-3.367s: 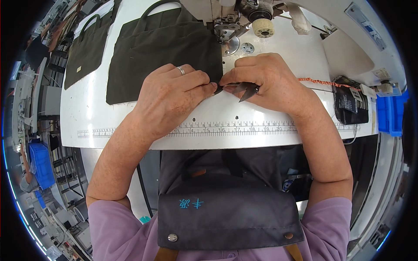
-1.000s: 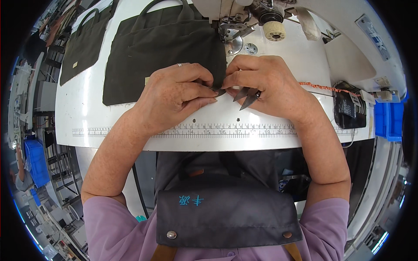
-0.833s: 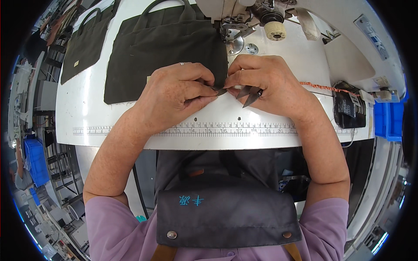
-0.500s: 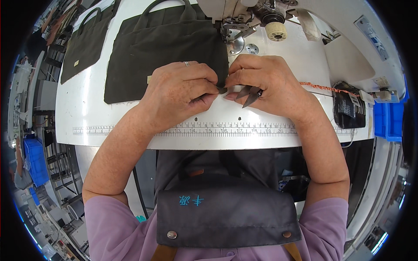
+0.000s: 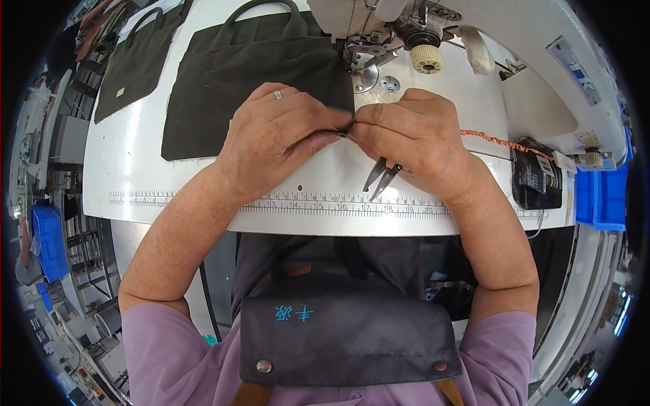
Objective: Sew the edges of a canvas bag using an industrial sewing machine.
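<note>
A dark green fabric bag (image 5: 261,74) with two handles lies on the white sewing table, its right edge by the machine's needle area. At the bag's lower right corner, my left hand (image 5: 274,139) is closed, thumb and fingers pinching the cloth; its fingertips are slightly blurred. Beside it, my right hand (image 5: 413,135) pinches the same corner with thumb and forefinger. Tucked in the right palm are thread snips (image 5: 383,180), their dark blades pointing down toward the table edge. The fingers hide most of the corner.
The sewing machine (image 5: 426,40) stands at the upper right. A second dark green bag (image 5: 139,68) lies at far left. A printed ruler strip (image 5: 318,205) runs along the front edge. An orange cord (image 5: 497,140) leads to a black box (image 5: 537,176); blue bins (image 5: 601,199) stand beyond.
The fingertips have come closer together at the bag's corner. The snips' blades have swung downward, away from the cloth, as the right hand turned.
</note>
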`<state>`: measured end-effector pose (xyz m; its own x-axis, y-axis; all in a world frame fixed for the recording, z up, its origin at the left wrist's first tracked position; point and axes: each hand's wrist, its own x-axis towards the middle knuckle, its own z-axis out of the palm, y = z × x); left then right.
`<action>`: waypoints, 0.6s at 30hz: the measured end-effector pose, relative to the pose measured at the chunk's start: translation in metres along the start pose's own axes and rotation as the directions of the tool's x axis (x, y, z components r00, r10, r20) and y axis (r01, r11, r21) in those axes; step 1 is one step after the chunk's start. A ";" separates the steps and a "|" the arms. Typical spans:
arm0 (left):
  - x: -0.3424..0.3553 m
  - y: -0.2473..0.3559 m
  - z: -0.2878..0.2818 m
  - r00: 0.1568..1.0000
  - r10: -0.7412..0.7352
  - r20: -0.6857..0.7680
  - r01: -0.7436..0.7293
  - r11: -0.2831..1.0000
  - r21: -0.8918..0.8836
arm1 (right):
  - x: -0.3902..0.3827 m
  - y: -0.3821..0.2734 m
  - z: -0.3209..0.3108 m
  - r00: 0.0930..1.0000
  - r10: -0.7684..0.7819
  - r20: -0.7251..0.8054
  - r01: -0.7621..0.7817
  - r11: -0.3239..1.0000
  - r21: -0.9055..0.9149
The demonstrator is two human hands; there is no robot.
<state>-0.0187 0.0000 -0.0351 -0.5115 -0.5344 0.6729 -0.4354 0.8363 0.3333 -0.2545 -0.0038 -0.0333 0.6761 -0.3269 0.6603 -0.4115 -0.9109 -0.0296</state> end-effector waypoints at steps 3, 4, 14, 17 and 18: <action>-0.004 -0.008 -0.002 0.995 0.088 0.054 -0.087 0.996 -0.016 | 0.000 0.001 -0.002 1.000 -0.002 -0.007 0.002 1.000 -0.021; -0.004 -0.008 -0.002 0.995 0.095 0.034 -0.094 0.996 -0.007 | 0.001 0.001 -0.002 1.000 -0.009 -0.011 0.009 1.000 -0.028; -0.003 -0.001 -0.002 0.965 0.263 -0.013 -0.247 0.923 0.295 | 0.004 0.001 0.001 0.997 0.020 -0.074 -0.025 0.998 -0.063; -0.004 -0.002 -0.002 0.968 0.249 -0.040 -0.221 0.912 0.346 | 0.004 0.002 0.003 0.994 0.026 -0.108 -0.031 0.999 -0.045; -0.003 -0.001 -0.003 0.967 0.251 -0.041 -0.222 0.911 0.347 | 0.005 0.001 0.003 0.994 0.030 -0.107 -0.034 0.999 -0.030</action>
<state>-0.0145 0.0015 -0.0357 -0.5739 -0.3022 0.7611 -0.5406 0.8380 -0.0748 -0.2499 -0.0070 -0.0326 0.5939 -0.3256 0.7357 -0.4520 -0.8915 -0.0297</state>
